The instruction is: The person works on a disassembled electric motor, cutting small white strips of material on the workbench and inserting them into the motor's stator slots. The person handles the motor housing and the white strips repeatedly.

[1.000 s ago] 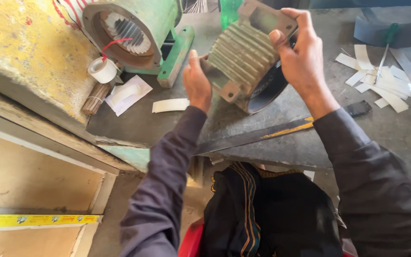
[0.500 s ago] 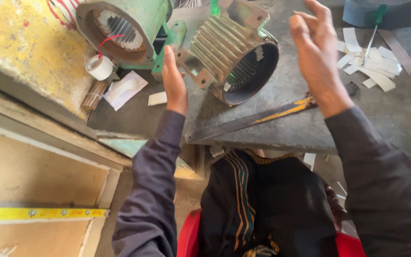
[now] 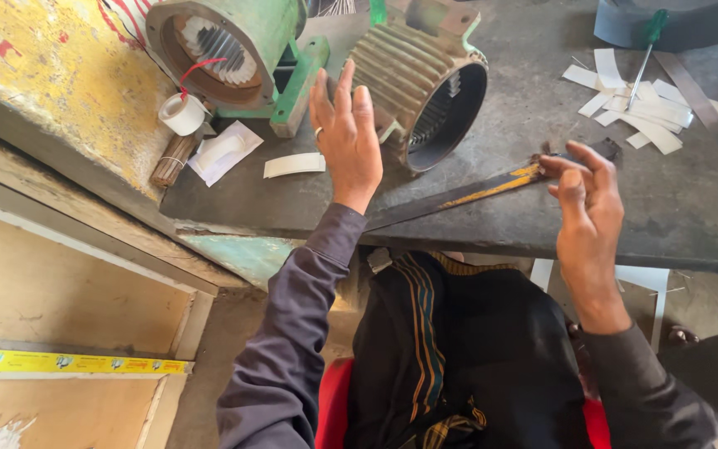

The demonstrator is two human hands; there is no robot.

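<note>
My left hand (image 3: 346,137) hangs open beside the ribbed motor shell (image 3: 417,87) lying on its side on the bench (image 3: 542,216), my right hand (image 3: 587,195) pinches the flat blade (image 3: 475,189), and that unsteadied shell could roll, I judge.

Left hand (image 3: 345,137) open beside ribbed motor housing (image 3: 413,79).

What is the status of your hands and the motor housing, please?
Left hand open beside grey motor housing. Right hand fingertips on long blade. Nothing between.
</note>
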